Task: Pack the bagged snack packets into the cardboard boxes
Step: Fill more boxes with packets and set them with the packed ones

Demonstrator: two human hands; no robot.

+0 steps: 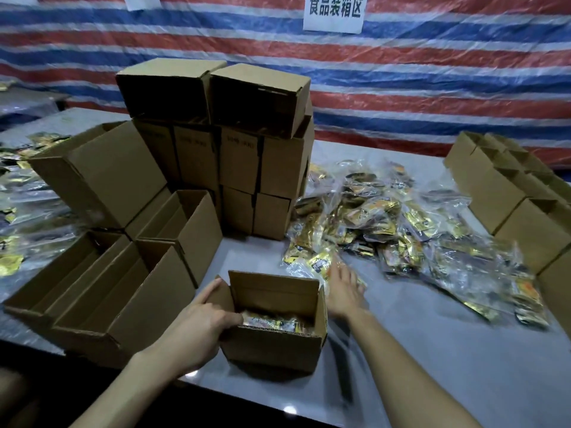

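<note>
Near centre: left hand (197,322) grasps open box (272,344) by its left wall; right hand (343,288), blurred, fingers straight, over bagged packets (401,223).

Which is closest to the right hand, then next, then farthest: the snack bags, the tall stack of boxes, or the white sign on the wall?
1. The snack bags, right by the fingertips of the right hand.
2. The tall stack of boxes, behind it and to the left.
3. The white sign, up on the back wall.
</note>
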